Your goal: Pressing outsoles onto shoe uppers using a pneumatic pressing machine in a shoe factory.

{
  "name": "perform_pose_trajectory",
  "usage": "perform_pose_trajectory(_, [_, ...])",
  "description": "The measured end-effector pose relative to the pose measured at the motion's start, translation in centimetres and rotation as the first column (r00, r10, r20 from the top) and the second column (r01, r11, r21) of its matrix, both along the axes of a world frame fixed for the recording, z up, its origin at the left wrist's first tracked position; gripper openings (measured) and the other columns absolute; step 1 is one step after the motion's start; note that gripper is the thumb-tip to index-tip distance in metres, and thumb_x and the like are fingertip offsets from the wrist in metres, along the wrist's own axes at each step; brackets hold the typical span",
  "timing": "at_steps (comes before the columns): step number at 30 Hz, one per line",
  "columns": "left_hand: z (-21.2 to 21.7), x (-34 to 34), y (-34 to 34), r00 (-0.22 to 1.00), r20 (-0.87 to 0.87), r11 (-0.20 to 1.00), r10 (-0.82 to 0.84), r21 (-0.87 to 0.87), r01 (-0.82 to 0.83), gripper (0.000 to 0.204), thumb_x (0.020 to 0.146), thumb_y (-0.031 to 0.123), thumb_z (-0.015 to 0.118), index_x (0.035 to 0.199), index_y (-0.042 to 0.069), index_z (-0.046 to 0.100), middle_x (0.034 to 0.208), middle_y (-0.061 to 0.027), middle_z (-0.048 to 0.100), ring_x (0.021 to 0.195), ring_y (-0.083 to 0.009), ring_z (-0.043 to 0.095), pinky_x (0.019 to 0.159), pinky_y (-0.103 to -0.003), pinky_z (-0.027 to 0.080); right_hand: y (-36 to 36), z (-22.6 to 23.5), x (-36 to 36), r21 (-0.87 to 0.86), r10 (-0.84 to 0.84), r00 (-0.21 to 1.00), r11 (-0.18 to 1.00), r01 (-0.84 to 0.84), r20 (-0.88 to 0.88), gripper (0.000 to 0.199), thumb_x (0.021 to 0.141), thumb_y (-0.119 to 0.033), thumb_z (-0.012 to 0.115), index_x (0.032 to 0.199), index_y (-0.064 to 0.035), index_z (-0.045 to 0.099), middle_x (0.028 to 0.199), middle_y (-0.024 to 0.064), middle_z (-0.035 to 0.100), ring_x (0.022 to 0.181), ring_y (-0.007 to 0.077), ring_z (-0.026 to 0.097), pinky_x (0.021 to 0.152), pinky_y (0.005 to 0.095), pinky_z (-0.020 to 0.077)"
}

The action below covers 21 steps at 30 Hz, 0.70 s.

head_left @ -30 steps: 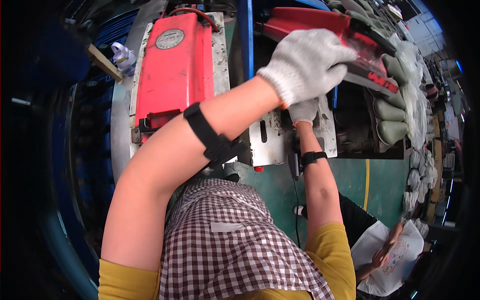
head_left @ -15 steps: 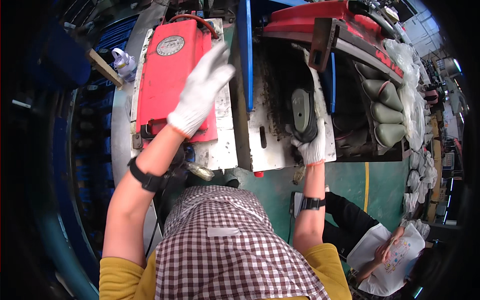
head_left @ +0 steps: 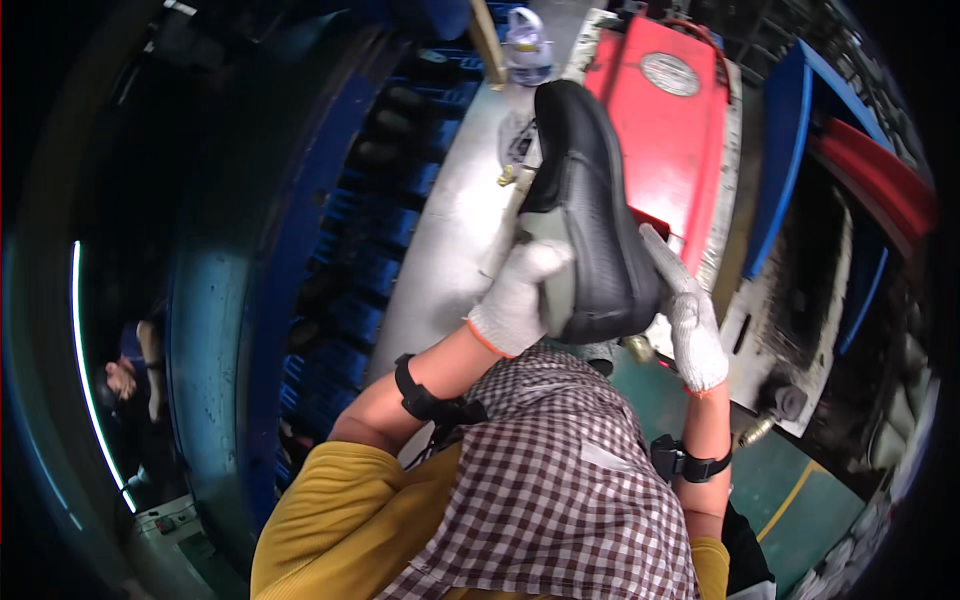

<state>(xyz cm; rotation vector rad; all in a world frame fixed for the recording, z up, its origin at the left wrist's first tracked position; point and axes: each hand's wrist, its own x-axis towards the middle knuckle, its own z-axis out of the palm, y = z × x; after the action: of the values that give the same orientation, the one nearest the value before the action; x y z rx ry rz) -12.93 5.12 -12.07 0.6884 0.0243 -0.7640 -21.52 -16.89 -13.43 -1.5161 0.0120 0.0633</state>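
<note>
1. A black shoe [head_left: 585,215] is held up in front of the person, above the checked apron [head_left: 560,480], between two hands in white knit gloves.
2. The left hand [head_left: 520,295] closes on the shoe's near end from the left, its fingers curled round the pale grey part there. The right hand [head_left: 685,315] presses against the right side of that same end, fingers stretched upward along the black surface. Both hands are closed on the shoe, so it lies between them rather than in one grip.
3. Most of the shoe rises clear of the hands; only its lower, nearer end is clasped.
4. Its long axis runs from the hands up and slightly to the left in the picture, the far, narrower end pointing away from the person toward the top. The dark ribbed surface faces the camera.
5. Behind the shoe, to the right, is a red machine cover [head_left: 675,130] with a round plate on it; the shoe overlaps its left edge. A grey metal surface [head_left: 450,230] runs beneath and to the left.
6. A clear plastic bottle [head_left: 527,45] stands at the far end of that surface.
7. Blue racking [head_left: 350,250] with dark shapes fills the left side, and another person [head_left: 130,370] shows at the far left edge.
8. A black wristband [head_left: 425,395] circles the left forearm.
</note>
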Motion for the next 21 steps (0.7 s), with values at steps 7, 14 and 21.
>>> perform_pose_trajectory(7, [-9.3, 2.8, 10.5, 0.751, -0.086, 0.695, 0.655, 0.460, -0.553, 0.023, 0.092, 0.022, 0.067, 0.111, 0.008, 0.067, 0.109, -0.0053, 0.069, 0.101, -0.0212, 0.068, 0.094, -0.038, 0.057, -1.0, -6.5, -1.7, -0.663, -0.159, 0.868, 0.585, 0.466, 0.470, 0.038, 0.100, -0.024, 0.064, 0.132, -0.0024, 0.065, 0.127, 0.0190, 0.066, 0.128, 0.0388, 0.059, 0.111, 0.0474, 0.0429])
perform_pose_trajectory(14, [-23.2, 15.3, 24.2, 0.647, -0.164, 0.575, 0.745, 0.650, -0.497, 0.014, 0.081, 0.026, 0.070, 0.080, 0.017, 0.059, 0.082, -0.0019, 0.062, 0.079, -0.0247, 0.067, 0.078, -0.042, 0.059, 1.1, -9.7, -3.2, -0.856, -0.139, 0.871, 0.164, 0.490, 0.471, 0.048, 0.079, -0.009, 0.079, 0.126, -0.0176, 0.073, 0.143, 0.0122, 0.058, 0.138, 0.0458, 0.048, 0.114, 0.0538, 0.0416])
perform_pose_trajectory(21, [-31.9, 23.1, 39.4, 0.596, 0.131, 0.303, 0.792, 0.763, -0.571, 0.039, 0.083, 0.046, 0.071, 0.109, 0.017, 0.067, 0.105, -0.0086, 0.071, 0.096, -0.0352, 0.070, 0.092, -0.060, 0.055, 1.0, -9.8, -2.9, -0.876, -0.143, 0.882, 0.124, 0.465, 0.448, 0.052, 0.075, -0.004, 0.078, 0.125, -0.0168, 0.074, 0.143, 0.0132, 0.058, 0.137, 0.0475, 0.048, 0.114, 0.0554, 0.0414])
